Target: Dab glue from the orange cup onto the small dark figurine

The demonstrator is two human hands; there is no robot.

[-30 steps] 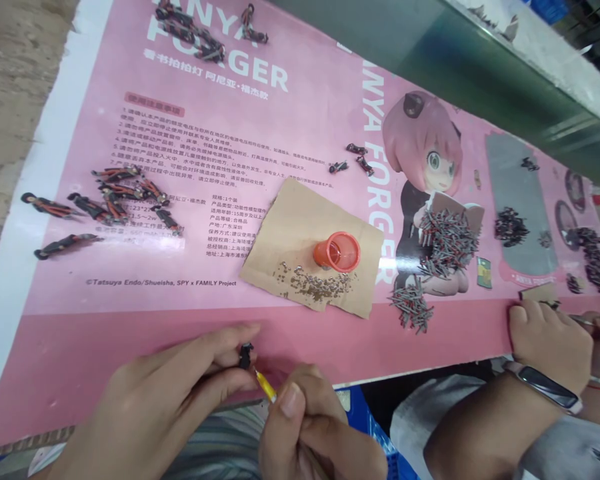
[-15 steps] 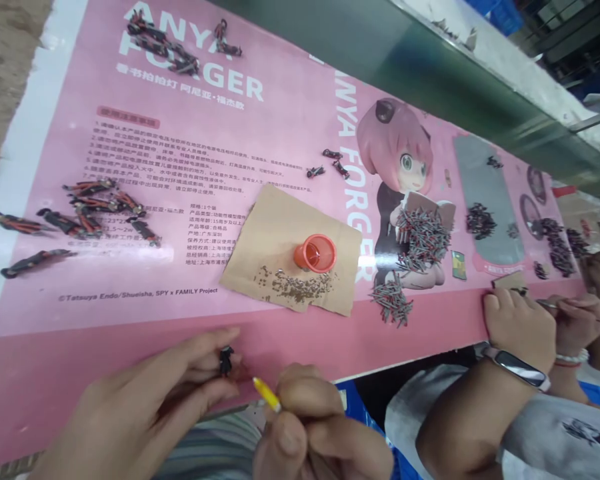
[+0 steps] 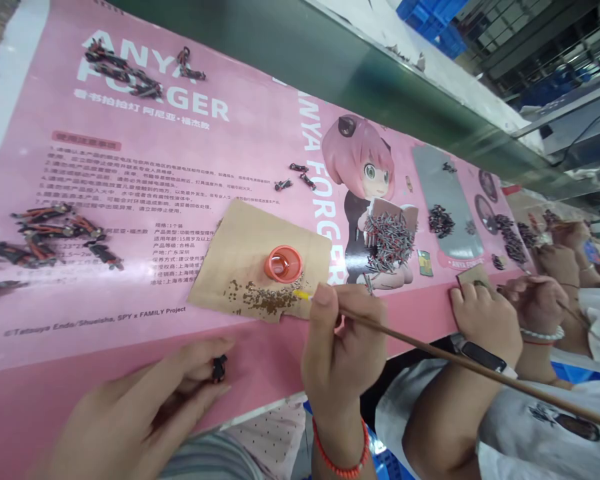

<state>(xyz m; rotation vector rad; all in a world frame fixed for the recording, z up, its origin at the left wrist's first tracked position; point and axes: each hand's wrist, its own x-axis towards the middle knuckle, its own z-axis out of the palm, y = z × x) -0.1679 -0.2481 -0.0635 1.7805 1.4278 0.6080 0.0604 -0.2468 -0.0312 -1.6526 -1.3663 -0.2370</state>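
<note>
Pink poster table, left hand pinching black part, right hand gripping stick over beads.

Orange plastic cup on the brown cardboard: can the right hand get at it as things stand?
Probably yes. The right hand, holding a long thin stick, sits just beside the orange plastic cup on the brown cardboard sheet; only small loose brown bits lie between.
</note>
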